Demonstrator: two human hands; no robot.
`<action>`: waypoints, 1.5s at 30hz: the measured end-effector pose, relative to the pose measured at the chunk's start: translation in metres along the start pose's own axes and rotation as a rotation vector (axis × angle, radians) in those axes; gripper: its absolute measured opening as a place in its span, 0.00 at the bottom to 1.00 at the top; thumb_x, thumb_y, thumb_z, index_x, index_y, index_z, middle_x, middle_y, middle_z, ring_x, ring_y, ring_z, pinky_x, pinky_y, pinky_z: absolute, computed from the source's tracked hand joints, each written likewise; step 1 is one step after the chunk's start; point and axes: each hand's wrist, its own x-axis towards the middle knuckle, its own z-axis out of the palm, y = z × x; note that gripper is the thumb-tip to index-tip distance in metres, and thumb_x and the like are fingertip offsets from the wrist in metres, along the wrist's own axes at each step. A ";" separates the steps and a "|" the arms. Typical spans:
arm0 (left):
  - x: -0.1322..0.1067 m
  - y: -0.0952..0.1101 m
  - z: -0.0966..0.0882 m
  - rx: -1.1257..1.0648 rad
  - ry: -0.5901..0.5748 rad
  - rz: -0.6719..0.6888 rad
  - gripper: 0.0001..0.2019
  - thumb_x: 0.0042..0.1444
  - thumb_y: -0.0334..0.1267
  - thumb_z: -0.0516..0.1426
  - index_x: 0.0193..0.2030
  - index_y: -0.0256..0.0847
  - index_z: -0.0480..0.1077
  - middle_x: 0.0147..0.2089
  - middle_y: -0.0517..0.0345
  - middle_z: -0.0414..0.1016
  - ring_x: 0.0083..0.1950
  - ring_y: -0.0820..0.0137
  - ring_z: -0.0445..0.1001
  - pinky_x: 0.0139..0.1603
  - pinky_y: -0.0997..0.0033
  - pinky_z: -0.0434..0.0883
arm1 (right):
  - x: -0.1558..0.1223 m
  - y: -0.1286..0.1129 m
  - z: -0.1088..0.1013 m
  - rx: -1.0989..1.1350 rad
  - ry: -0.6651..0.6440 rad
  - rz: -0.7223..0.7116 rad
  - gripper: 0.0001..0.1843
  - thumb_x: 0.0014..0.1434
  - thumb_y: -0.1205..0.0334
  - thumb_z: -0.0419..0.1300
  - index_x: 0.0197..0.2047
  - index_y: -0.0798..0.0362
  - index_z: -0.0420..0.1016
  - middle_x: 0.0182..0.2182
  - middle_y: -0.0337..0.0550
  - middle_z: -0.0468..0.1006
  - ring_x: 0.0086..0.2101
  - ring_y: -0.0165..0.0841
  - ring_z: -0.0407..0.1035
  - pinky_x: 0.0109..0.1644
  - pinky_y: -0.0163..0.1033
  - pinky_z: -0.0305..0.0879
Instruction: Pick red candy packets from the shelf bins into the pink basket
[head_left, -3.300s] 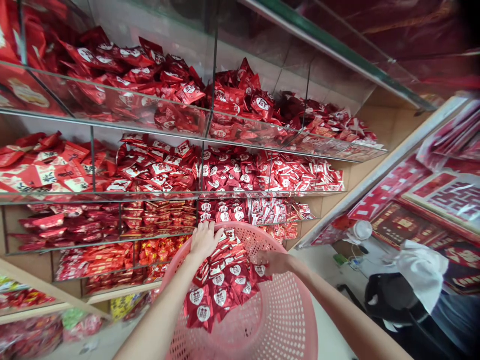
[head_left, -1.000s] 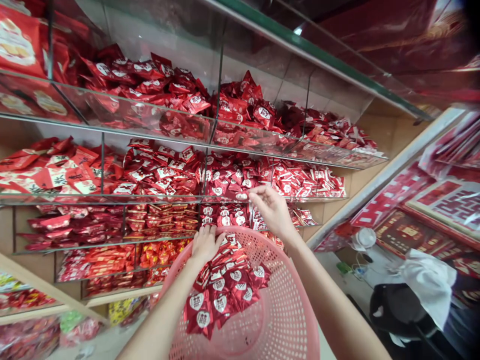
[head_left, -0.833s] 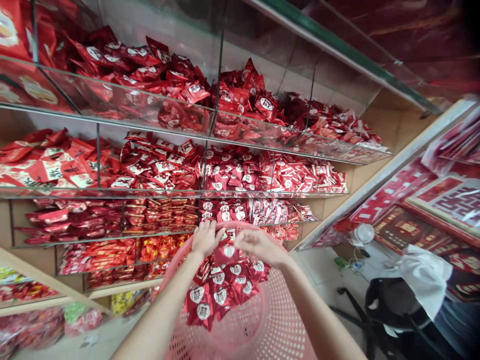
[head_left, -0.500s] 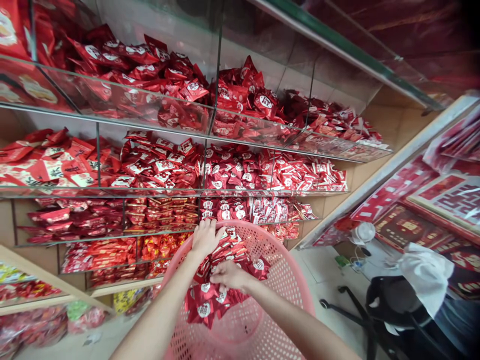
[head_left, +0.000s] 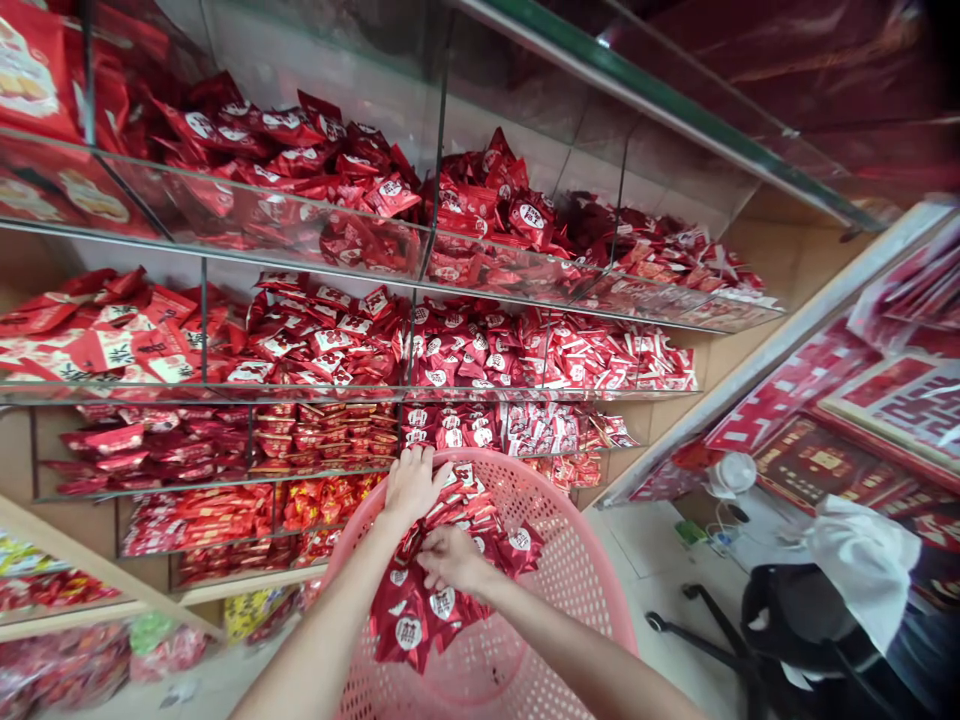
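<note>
My left hand [head_left: 409, 486] sits at the far rim of a pink perforated plastic basket [head_left: 577, 540], with its fingers curled over the edge among the packets. Inside the basket lies a heap of red foil packets [head_left: 442, 605] with white heart labels. My right hand [head_left: 450, 558] is low on that heap, its fingertips gathered on a packet. The basket's bottom is hidden by the packets and by my forearms.
A glass shelf unit [head_left: 225, 395] stacked with red packets stands directly beyond the basket. To the right are a tiled floor [head_left: 660, 560], a wheeled black chair [head_left: 795, 610] with a white cloth [head_left: 862, 560], and red framed displays [head_left: 829, 460].
My right hand has come back from the shelf front down into the basket and now presses on the heap. My left hand stays at the rim. The view has shifted slightly.
</note>
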 end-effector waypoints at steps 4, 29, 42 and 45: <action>-0.001 0.001 -0.004 -0.007 -0.013 0.002 0.26 0.62 0.53 0.39 0.55 0.37 0.62 0.51 0.46 0.67 0.52 0.59 0.62 0.50 0.60 0.59 | -0.013 -0.038 -0.031 -0.264 0.071 -0.315 0.05 0.53 0.67 0.55 0.26 0.54 0.67 0.17 0.33 0.69 0.17 0.26 0.67 0.21 0.30 0.57; 0.000 -0.004 0.005 -0.037 0.042 0.015 0.28 0.62 0.54 0.38 0.56 0.37 0.62 0.52 0.45 0.66 0.52 0.58 0.62 0.51 0.59 0.59 | 0.034 -0.225 -0.107 -0.809 0.691 -0.327 0.17 0.50 0.49 0.58 0.20 0.53 0.72 0.31 0.52 0.75 0.44 0.46 0.65 0.47 0.55 0.58; 0.001 -0.003 0.003 -0.013 0.042 0.028 0.28 0.62 0.55 0.37 0.54 0.36 0.63 0.49 0.46 0.67 0.50 0.58 0.63 0.48 0.60 0.60 | -0.001 -0.208 -0.125 -0.035 0.533 -0.703 0.12 0.48 0.55 0.60 0.24 0.55 0.68 0.17 0.33 0.65 0.21 0.24 0.57 0.27 0.32 0.55; 0.001 -0.002 0.001 -0.011 0.024 0.018 0.28 0.62 0.55 0.37 0.54 0.36 0.63 0.50 0.46 0.67 0.50 0.58 0.62 0.49 0.60 0.60 | -0.027 -0.200 -0.130 0.112 0.528 -0.743 0.14 0.47 0.53 0.62 0.26 0.55 0.68 0.19 0.33 0.64 0.21 0.24 0.56 0.26 0.32 0.54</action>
